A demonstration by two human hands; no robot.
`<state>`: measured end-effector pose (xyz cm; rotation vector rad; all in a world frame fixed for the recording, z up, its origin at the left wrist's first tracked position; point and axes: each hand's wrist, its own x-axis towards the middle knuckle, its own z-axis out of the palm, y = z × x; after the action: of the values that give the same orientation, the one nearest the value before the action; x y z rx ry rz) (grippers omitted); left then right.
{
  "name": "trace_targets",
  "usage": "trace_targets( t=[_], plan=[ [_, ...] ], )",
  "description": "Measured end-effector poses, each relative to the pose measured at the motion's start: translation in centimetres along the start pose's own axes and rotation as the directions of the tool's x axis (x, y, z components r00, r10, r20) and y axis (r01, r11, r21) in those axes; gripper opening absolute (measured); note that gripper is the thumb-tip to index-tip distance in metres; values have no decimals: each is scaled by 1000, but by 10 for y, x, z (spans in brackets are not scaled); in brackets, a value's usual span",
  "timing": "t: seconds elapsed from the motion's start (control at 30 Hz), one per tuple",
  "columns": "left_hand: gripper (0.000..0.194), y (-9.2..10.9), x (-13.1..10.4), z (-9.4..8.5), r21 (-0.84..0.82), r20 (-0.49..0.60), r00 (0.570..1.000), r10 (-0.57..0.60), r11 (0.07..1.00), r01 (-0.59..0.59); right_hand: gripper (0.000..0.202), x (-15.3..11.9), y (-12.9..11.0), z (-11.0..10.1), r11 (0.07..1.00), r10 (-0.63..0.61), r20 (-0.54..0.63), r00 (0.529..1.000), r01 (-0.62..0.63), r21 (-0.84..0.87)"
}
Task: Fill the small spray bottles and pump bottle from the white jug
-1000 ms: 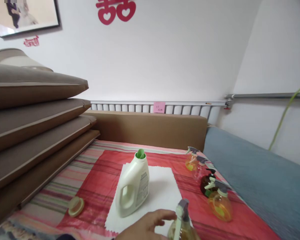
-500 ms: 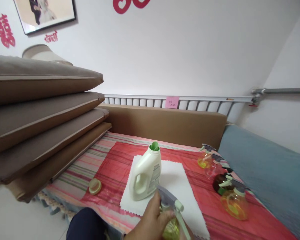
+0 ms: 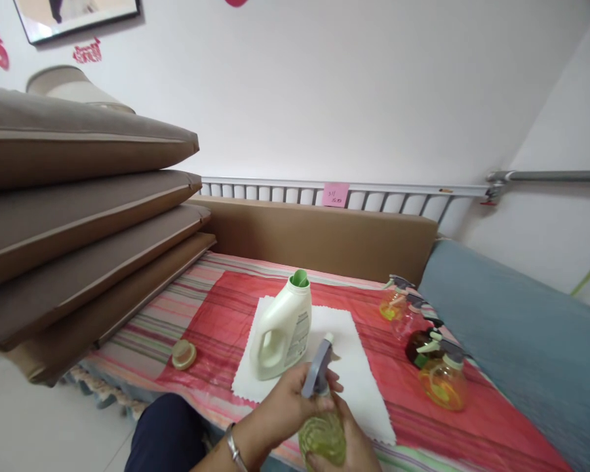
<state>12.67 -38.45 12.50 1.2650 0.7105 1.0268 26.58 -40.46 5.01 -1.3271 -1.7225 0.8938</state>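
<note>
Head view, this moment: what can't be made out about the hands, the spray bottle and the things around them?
- Right hand: cut off by the bottom edge, partly behind the spray bottle.
- Spray bottle neck: covered by the left hand, so whether the grey head is screwed on is unclear.
- Jug label print: too small to read.
- Pink note: writing too small.
- Dark bottle: partly hidden behind the orange sprayer.

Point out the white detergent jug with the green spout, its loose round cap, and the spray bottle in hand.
White detergent jug with green spout (image 3: pixel 281 331): head view, body beside handle.
Loose round beige cap (image 3: pixel 183 354): head view, top face.
Yellow-green spray bottle with grey trigger head (image 3: pixel 321 436): head view, ribbed body.
</note>
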Motion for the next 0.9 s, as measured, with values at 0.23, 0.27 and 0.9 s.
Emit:
trace_targets(
  t=[0.23, 0.27, 0.9],
  plan=[
    [51, -10, -4, -7, 109, -42, 999, 23, 994, -19, 72, 1, 0, 3, 998, -55, -30, 998, 56, 36],
    [47, -11, -3, -9, 82, 6, 1000, 16, 997, -17, 72, 1, 3, 3, 999, -39, -39, 998, 40, 23],
    [14, 86, 15, -72, 6, -636, 662, 397, 860, -509, 78, -16, 59, 3, 984, 176, -24, 984, -176, -26]
  ],
)
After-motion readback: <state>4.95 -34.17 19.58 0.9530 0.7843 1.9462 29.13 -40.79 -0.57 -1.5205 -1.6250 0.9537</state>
